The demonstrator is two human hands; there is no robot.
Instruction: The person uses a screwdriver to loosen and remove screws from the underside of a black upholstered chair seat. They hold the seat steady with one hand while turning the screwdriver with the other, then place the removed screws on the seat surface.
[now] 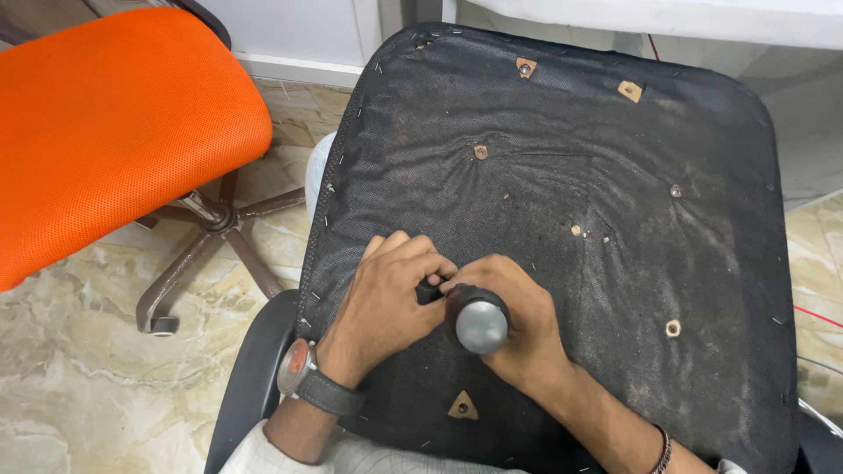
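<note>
Both hands [457,312] rest on the upturned seat base [615,219], the office chair [114,123] standing to its left.

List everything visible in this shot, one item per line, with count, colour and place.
Upturned seat base: one, black fabric underside, centre and right.
Screwdriver: one, dark handle with grey end cap, upright on the seat base.
Staples: many, silver, along the fabric edge.
Mounting holes: several, tan-rimmed, scattered over the seat base.
Office chair: one, orange seat on a brown base, upper left.
Floor: beige marble tiles.
Wristwatch: one, grey strap.
Left hand: beside the screwdriver's shaft.
Right hand: gripping the screwdriver.
</note>
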